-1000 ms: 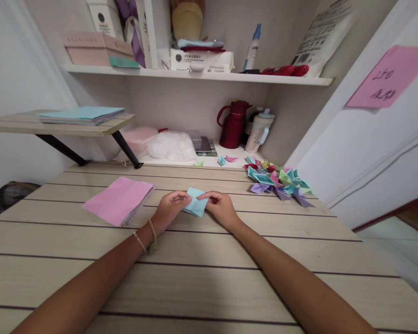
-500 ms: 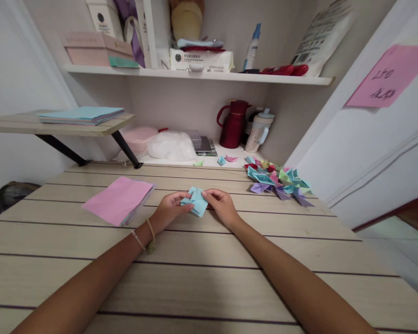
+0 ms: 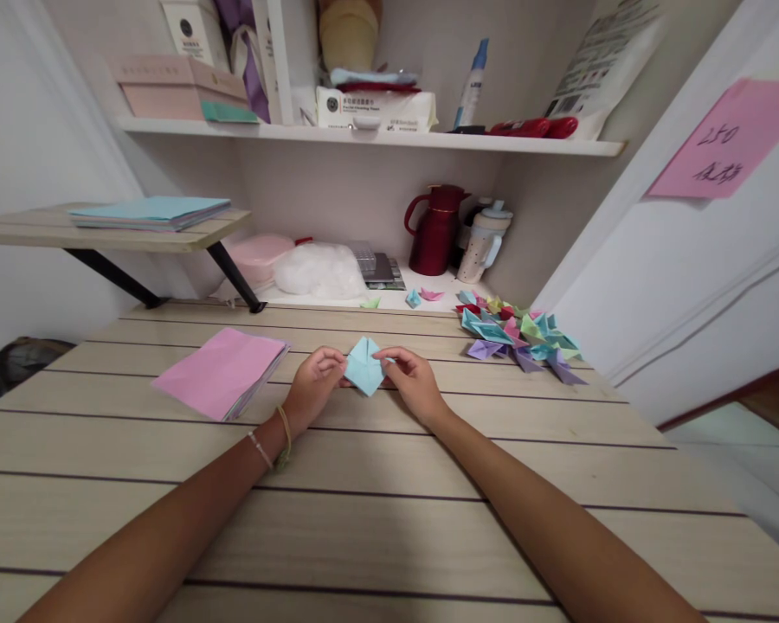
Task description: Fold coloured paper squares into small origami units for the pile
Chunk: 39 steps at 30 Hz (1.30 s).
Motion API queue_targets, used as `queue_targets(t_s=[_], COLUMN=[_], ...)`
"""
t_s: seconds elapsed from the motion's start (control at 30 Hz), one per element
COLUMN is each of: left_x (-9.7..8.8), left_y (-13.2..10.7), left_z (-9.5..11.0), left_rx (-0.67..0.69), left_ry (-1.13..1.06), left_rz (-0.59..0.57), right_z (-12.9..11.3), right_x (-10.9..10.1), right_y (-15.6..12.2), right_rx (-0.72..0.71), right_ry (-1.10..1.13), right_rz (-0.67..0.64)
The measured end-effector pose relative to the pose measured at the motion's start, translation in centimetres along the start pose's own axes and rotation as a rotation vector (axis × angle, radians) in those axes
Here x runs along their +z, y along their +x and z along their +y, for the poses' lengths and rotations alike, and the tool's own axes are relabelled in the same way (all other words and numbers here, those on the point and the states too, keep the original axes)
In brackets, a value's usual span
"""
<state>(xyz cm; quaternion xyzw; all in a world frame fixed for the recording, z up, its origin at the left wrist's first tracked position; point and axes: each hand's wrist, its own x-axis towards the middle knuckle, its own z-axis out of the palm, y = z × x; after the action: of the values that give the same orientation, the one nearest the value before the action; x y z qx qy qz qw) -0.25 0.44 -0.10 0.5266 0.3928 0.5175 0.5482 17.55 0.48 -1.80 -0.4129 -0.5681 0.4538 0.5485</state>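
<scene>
Head view: left hand [image 3: 312,386] and right hand [image 3: 416,386] pinch folded blue paper [image 3: 364,370] edges.

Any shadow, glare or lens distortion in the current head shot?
Head view: a soft shadow on the table between the forearms; no strong glare; wide-angle stretching toward the frame edges; the blue paper is readable, its finer creases faint.

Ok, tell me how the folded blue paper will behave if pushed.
The folded blue paper, being small, will probably shift easily. Its creases suggest layers, so it's likely fairly stiff, though it may spring open along them.
</scene>
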Motion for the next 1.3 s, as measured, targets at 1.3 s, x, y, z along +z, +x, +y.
queue_targets(t_s=[1.3], left_x=[-0.2], left_y=[0.1], left_z=[-0.2], left_rx=[0.126], left_ry=[0.273], left_rz=[-0.049], right_z=[-1.3], right_x=[0.4], right_y=[-0.5], right_rx=[0.093], right_ry=[0.063], right_rz=[-0.171])
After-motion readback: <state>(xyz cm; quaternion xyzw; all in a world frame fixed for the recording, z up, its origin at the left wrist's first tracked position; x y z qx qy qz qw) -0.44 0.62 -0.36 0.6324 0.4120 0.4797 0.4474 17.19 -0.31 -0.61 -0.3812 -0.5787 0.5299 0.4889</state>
